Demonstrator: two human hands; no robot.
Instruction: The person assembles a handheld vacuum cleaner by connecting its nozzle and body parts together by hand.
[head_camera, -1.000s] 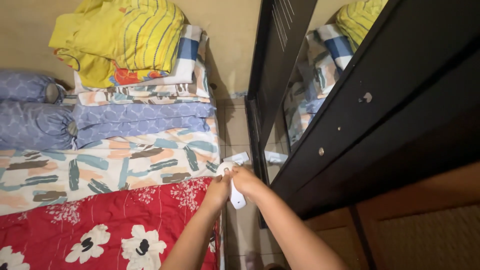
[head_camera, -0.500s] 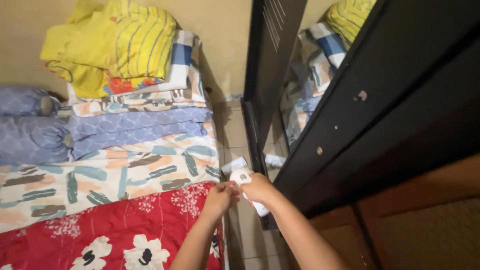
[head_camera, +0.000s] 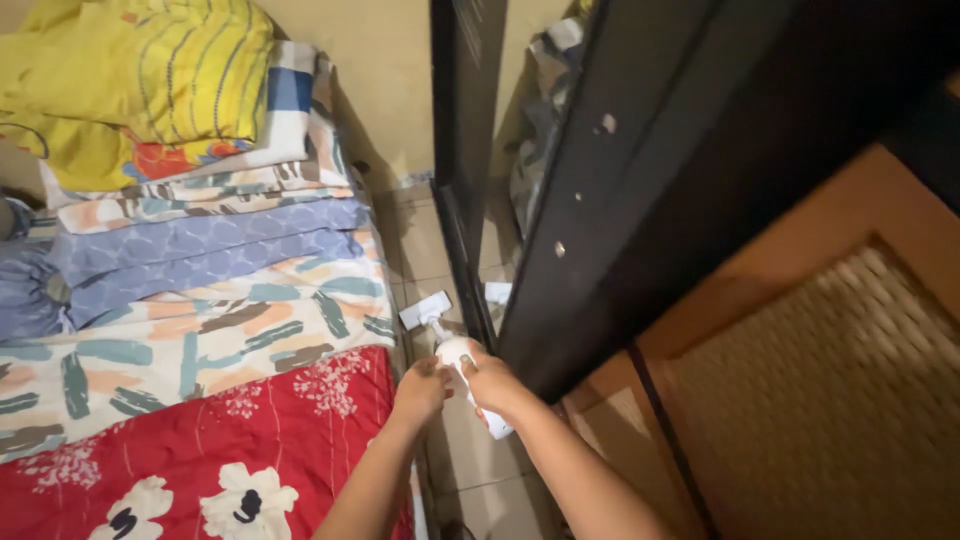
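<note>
Head view, looking down the narrow gap between bed and wardrobe. The right hand (head_camera: 492, 385) is wrapped around the body of a small white handheld vacuum with a flat rectangular nozzle (head_camera: 452, 352), fingers clamped on its plastic shell. The left hand (head_camera: 421, 385) sits just beside it on the bed side, fingertips pinched together and touching the body near its rounded upper end; exactly what they press is not resolvable. The vacuum is held above the beige tiled floor (head_camera: 470, 470). Its long axis runs diagonally: the tail end pokes out below the right hand toward the person, and the nozzle points away and slightly left, toward the wall. The right hand carries it; the left only touches. To the left: the red floral quilt (head_camera: 200, 440). To the right: the black mirrored wardrobe door (head_camera: 640, 200).
</note>
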